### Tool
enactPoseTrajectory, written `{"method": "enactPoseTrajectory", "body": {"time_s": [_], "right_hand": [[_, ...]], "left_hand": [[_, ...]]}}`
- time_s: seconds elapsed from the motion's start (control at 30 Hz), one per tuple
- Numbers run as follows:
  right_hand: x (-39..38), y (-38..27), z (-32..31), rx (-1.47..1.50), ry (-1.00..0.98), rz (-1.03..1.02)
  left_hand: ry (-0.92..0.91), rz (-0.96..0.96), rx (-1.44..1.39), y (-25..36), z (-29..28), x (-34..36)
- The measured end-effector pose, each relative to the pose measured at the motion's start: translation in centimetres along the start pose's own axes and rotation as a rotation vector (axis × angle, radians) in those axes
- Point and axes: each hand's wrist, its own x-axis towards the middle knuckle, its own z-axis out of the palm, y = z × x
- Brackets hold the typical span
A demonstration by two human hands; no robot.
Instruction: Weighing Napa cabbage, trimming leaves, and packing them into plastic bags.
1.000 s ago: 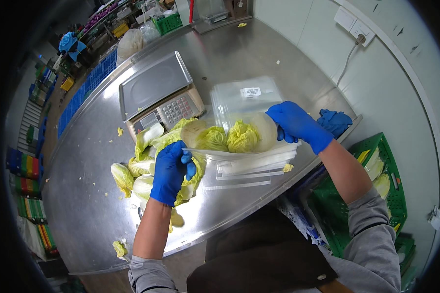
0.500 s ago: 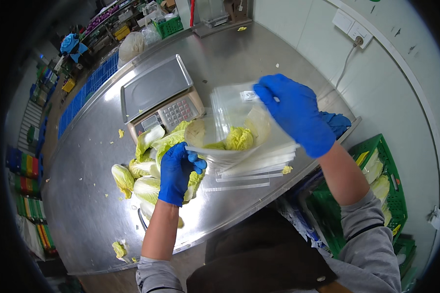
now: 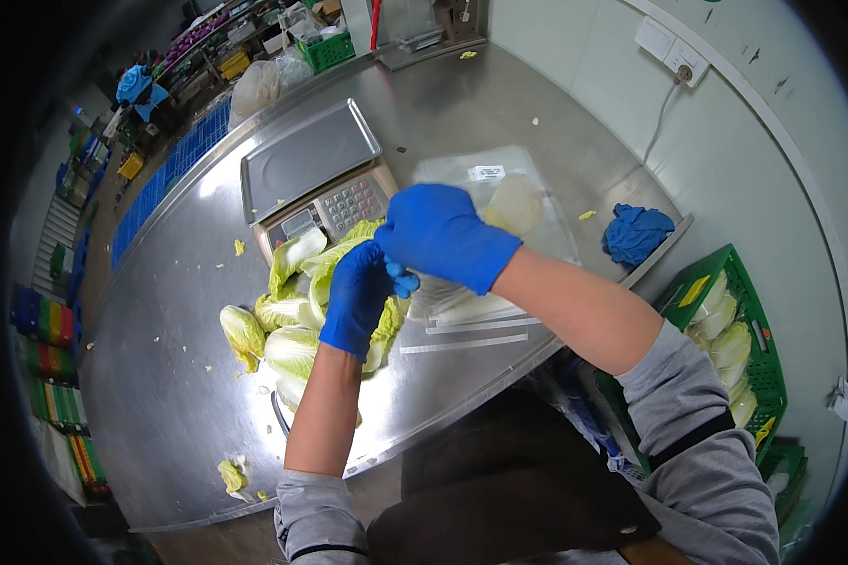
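My left hand (image 3: 356,297), in a blue glove, is closed with its fingertips pinched near a clear plastic bag (image 3: 430,294). Over it, my right hand (image 3: 450,235), also gloved in blue, is curled shut with the knuckles bent and meets the left fingertips. The gathered plastic between them is mostly hidden, as is the bag's content. Several small napa cabbages (image 3: 292,348) lie heaped left of and beneath my left hand. A stack of clear bags (image 3: 537,235) with a white label lies flat beyond and beneath my right hand.
A digital scale (image 3: 311,165) stands behind the cabbages on the steel table (image 3: 160,395). At right lies a crumpled blue glove (image 3: 637,234). A green crate (image 3: 771,367) with bagged cabbages stands beside the table. Leaf scraps (image 3: 231,476) lie near the front left.
My right hand has swung left and down from above the bag stack to my left hand. The bag mouth, open before with yellow-green cabbage inside, is now covered by my hands.
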Motion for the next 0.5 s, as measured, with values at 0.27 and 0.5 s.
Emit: {"method": "enactPoseTrajectory", "body": {"time_s": [0.27,0.5], "right_hand": [[-0.3,-0.3,-5.0,-0.268,0.586,-0.210],[-7.3,-1.6,-20.8,-0.196,0.647,-0.767]], "left_hand": [[0.114,-0.048,-0.062,0.7,-0.6,0.3],[0.152,-0.071,0.014,-0.4,1.0,-4.6]]}}
